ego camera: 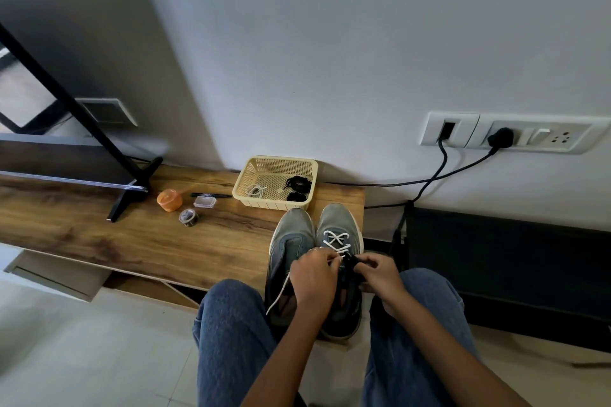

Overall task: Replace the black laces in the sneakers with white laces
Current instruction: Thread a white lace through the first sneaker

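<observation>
Blue-jeaned knees (231,334) sit closest. Just past them, two grey sneakers stand side by side on the wooden table (139,241). On the right sneaker (340,261), the left hand (312,277) pinches a white lace (335,239), and the right hand (380,274) grips the shoe's dark tongue. Beside it, the left sneaker (291,241) has no lace. Behind them, a basket (276,163) holds black laces (297,185).

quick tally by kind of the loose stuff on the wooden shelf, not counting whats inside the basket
sneakers: 2
basket: 1
orange tub: 1
tape roll: 1
black pen: 1
small clear box: 1
total: 7
</observation>
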Motion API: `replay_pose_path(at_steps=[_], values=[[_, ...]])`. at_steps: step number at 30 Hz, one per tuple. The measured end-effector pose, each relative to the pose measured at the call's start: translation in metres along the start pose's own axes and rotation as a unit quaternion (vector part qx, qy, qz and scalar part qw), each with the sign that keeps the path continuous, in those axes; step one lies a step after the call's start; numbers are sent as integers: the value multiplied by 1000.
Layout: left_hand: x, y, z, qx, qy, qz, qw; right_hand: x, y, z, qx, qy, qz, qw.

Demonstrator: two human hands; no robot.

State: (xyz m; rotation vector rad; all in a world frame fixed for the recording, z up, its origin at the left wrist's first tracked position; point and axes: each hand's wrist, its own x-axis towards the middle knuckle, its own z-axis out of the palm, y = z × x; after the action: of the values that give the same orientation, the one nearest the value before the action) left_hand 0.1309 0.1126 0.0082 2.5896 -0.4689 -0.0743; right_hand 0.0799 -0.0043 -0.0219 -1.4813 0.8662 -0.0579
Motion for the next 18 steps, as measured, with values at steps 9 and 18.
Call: replay_pose_path(at_steps=[9, 18], values=[[-5, 3, 19, 106, 42, 35, 993, 0, -7, -5, 27, -14, 41, 999], [-4, 2, 27, 88, 78, 31, 993, -1, -8, -6, 8, -28, 27, 999]])
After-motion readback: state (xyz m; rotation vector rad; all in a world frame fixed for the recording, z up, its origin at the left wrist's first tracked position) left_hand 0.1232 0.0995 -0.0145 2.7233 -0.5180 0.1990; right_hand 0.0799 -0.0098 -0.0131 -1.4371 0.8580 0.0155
